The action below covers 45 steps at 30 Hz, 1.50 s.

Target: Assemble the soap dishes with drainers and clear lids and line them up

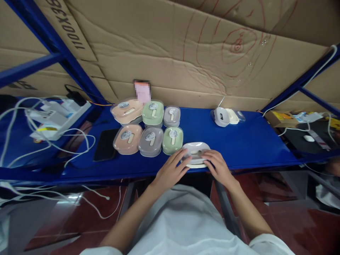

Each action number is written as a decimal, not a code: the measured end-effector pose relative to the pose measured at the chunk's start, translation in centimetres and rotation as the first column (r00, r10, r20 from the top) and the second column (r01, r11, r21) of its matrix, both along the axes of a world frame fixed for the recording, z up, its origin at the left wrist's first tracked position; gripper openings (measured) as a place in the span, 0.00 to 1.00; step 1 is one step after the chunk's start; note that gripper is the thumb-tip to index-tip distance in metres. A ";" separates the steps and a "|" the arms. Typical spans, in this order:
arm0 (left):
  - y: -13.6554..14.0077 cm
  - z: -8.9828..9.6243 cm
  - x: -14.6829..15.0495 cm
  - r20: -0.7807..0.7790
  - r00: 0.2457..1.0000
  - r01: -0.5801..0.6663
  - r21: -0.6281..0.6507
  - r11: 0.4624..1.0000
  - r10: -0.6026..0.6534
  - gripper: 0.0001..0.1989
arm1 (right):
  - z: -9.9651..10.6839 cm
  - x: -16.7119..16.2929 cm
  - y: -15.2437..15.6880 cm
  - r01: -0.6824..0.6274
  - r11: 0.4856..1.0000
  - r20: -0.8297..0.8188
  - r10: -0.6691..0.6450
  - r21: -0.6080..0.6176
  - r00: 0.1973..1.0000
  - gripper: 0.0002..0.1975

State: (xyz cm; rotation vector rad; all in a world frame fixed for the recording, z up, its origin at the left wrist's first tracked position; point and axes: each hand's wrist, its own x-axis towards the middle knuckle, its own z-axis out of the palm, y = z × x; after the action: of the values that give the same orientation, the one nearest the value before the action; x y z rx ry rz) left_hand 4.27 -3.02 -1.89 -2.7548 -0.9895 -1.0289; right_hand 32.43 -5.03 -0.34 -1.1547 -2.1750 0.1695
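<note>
At the front edge of the table lies a pale grey plastic box with a cream-coloured lower rim, its hollow upper side facing up. My left hand grips its left side, fingers bent over the rim. On the opposite side my right hand holds it too, fingertips reaching onto its upper face. Just left of my left hand stands a green lidded box with a clear cover. Palms and thumbs partly hide the sides of the box I hold.
Further lidded boxes stand left: peach, grey and a second row behind. A black phone lies beside them. Loose box parts sit at the back right. Power strips and cables crowd the far left. Cardboard walls the back.
</note>
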 end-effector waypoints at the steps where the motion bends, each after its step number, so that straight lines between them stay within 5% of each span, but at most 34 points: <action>1: 0.0 0.0 0.0 -0.005 1.000 0.018 -0.005 1.000 -0.018 0.20 | 0.0 -0.2 0.1 -0.016 1.000 0.015 0.016 0.005 1.000 0.16; 8: 0.3 -0.1 0.1 0.021 0.997 0.076 -0.058 0.995 -0.075 0.12 | -0.3 -0.5 -0.2 -0.045 0.997 0.098 0.039 0.060 0.994 0.23; 19: 0.2 0.1 0.2 0.007 0.996 0.084 -0.087 0.993 -0.084 0.09 | -1.1 -1.2 -1.2 -0.049 0.996 0.132 0.038 0.079 0.990 0.19; 22: 0.2 0.2 0.2 0.024 0.996 0.082 -0.093 0.992 -0.080 0.11 | -0.3 1.2 0.6 -0.048 0.998 0.134 0.042 0.042 0.990 0.15; 24: 0.1 0.4 0.2 0.033 0.996 0.091 -0.093 0.991 -0.088 0.11 | 0.7 4.7 3.8 0.115 0.989 0.093 -0.123 0.092 0.988 0.14; 27: 0.1 0.5 0.2 0.040 0.995 0.091 -0.088 0.992 -0.088 0.11 | 1.9 11.8 11.0 0.563 0.800 -0.105 -0.554 0.204 0.826 0.23; 29: 0.1 0.5 0.2 0.043 0.996 0.084 -0.080 0.993 -0.080 0.12 | 2.1 16.2 15.9 0.750 0.651 -0.136 -0.738 0.113 0.661 0.32; 31: 0.1 0.5 0.2 0.041 0.996 0.080 -0.073 0.994 -0.077 0.11 | 1.6 19.3 19.6 0.828 0.555 -0.076 -0.832 -0.081 0.550 0.42; 33: 0.1 0.4 0.3 0.036 0.996 0.080 -0.061 0.995 -0.078 0.11 | 0.8 21.0 21.8 0.831 0.522 -0.032 -0.850 -0.192 0.526 0.46; 37: 0.2 0.3 0.2 0.037 0.997 0.075 -0.053 0.996 -0.073 0.11 | -0.1 21.9 22.8 0.818 0.545 -0.074 -0.838 -0.184 0.541 0.40; 41: 0.2 0.2 0.2 0.009 0.998 0.070 -0.041 0.997 -0.070 0.10 | 0.7 21.2 20.4 0.823 0.552 -0.161 -0.831 -0.132 0.532 0.37; 43: 0.3 0.2 0.2 -0.015 0.997 0.073 -0.039 0.997 -0.074 0.09 | 1.2 19.1 17.4 0.774 0.626 -0.210 -0.773 -0.094 0.599 0.37; 45: 0.2 0.3 0.2 -0.020 0.998 0.056 -0.044 0.997 -0.057 0.09 | 1.2 15.5 13.4 0.629 0.776 -0.280 -0.613 -0.037 0.739 0.35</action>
State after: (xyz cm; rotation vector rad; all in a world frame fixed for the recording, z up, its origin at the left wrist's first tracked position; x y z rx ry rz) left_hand 4.48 -2.81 -1.63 -2.8385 -0.9477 -0.9947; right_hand 47.91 8.36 0.88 -1.6494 -1.4379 -0.0318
